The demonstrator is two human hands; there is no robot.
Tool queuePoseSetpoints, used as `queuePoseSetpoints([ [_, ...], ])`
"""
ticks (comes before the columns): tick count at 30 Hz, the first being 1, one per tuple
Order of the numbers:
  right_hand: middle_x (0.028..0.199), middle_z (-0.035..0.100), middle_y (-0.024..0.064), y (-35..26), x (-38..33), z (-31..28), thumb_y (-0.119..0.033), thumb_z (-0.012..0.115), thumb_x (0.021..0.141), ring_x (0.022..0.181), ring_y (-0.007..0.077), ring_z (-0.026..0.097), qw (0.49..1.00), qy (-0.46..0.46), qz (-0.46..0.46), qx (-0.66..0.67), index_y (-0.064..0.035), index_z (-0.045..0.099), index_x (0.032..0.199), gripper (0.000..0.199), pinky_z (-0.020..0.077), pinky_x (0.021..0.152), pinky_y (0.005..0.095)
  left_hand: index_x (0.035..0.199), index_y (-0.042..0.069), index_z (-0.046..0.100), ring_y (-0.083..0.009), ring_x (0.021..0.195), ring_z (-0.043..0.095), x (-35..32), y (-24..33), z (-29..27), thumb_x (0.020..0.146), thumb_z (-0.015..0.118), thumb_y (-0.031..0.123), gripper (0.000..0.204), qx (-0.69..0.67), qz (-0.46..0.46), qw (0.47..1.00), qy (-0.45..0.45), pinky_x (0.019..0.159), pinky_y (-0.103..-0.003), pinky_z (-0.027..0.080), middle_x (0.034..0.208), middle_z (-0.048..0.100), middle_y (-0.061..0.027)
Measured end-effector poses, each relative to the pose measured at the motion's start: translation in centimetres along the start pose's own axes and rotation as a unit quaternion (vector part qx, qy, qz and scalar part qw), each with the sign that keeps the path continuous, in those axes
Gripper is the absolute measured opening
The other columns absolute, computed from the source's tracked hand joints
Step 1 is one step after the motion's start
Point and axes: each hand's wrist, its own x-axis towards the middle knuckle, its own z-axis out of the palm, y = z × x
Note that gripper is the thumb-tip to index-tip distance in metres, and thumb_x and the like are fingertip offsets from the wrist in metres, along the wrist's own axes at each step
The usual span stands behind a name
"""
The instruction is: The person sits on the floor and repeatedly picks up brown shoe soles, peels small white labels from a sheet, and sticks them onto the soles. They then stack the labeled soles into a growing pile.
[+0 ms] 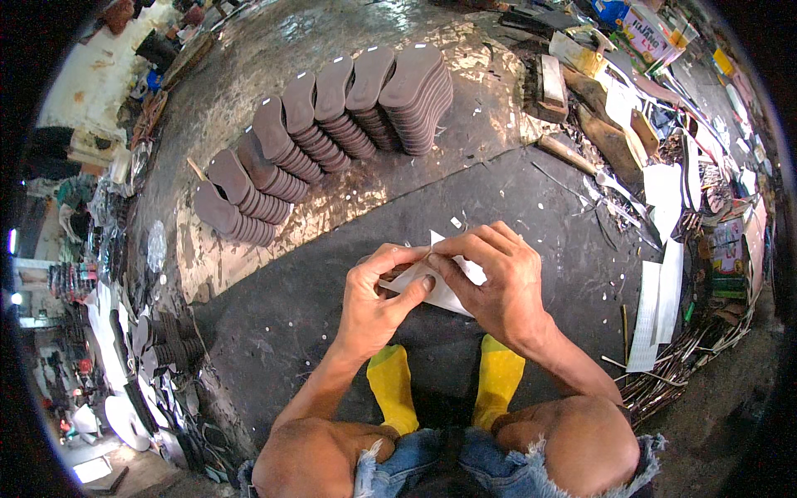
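A white sheet of paper (pixel 449 300) is held in the air between both hands, above the dark mat and in front of my feet. On its left edge my left hand (pixel 374 300) is closed, the thumb lying on top of the sheet. Thumb and fingers of my right hand (pixel 504 278) pinch the sheet near its upper corner, close to the left fingertips. Whether a smaller piece sits between those fingertips is hidden. Beyond the hands, several stacks of brown shoe soles (pixel 413 79) stand in a curved row, small white stickers on the toes of most.
The black mat (pixel 282 332) carries small white scraps. A hammer (pixel 581 162) lies to the right, beside wood blocks, white strips (pixel 646 315) and piled offcuts. More dark soles (pixel 170 344) and clutter line the left. My yellow-socked feet (pixel 390 386) rest below the hands.
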Motion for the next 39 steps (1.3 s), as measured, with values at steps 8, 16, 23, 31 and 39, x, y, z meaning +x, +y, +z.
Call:
queuePoseSetpoints([
  [8, 0.106, 0.071, 0.0057, 0.3, 0.2, -1.0, -0.008, 0.089, 0.082, 0.099, 0.0305, 0.064, 0.995, 0.043, -0.082, -0.037, -0.0103, 0.075, 0.102, 0.024, 0.0545, 0.083, 0.0433, 0.118, -0.005, 0.082, -0.0075, 0.087, 0.070, 0.2, -1.9, 0.5, 0.101, 0.082, 0.008, 0.021, -0.036, -0.058, 0.993, 0.095, 0.079, -0.026, 0.057, 0.099, 0.081, -0.0031],
  [16, 0.109, 0.076, 0.0110, 0.0, -0.6, 0.8, -0.004, 0.081, 0.091, 0.098, 0.0322, 0.072, 0.997, 0.009, -0.025, 0.077, -0.0089, 0.068, 0.141, 0.052, 0.0592, 0.088, 0.0435, 0.117, -0.004, 0.081, -0.0120, 0.096, 0.074, -0.1, -1.4, 0.9, 0.101, 0.077, 0.006, 0.018, -0.011, -0.043, 0.996, 0.072, 0.087, -0.029, 0.058, 0.106, 0.081, -0.0060],
  [23, 0.107, 0.076, 0.0093, 0.5, -1.2, 1.3, -0.001, 0.082, 0.088, 0.096, 0.0305, 0.076, 0.995, 0.030, -0.016, 0.093, -0.0095, 0.071, 0.131, 0.045, 0.0618, 0.082, 0.0426, 0.117, -0.002, 0.083, -0.0074, 0.094, 0.069, -0.2, -2.1, 1.8, 0.108, 0.071, 0.012, 0.020, -0.123, -0.001, 0.987, 0.105, 0.084, -0.026, 0.054, 0.100, 0.079, -0.0034],
  [31, 0.121, 0.074, 0.0140, 0.4, -1.7, 1.7, 0.008, 0.086, 0.084, 0.103, 0.0257, 0.081, 0.994, 0.055, 0.000, 0.099, -0.0073, 0.054, 0.157, 0.080, 0.0644, 0.090, 0.0377, 0.119, 0.001, 0.075, -0.0110, 0.096, 0.070, -0.4, -3.0, 1.8, 0.110, 0.070, 0.017, 0.019, -0.221, -0.039, 0.961, 0.160, 0.085, -0.029, 0.057, 0.109, 0.077, -0.0048],
  [39, 0.110, 0.077, 0.0136, 0.0, -2.1, 2.4, 0.006, 0.089, 0.081, 0.106, 0.0275, 0.076, 0.996, 0.067, -0.024, 0.053, -0.0072, 0.052, 0.159, 0.087, 0.0626, 0.092, 0.0407, 0.112, -0.002, 0.078, -0.0077, 0.091, 0.069, -0.5, -2.1, 2.3, 0.102, 0.084, 0.013, 0.019, -0.056, 0.025, 0.983, 0.176, 0.082, -0.027, 0.056, 0.099, 0.078, -0.0027],
])
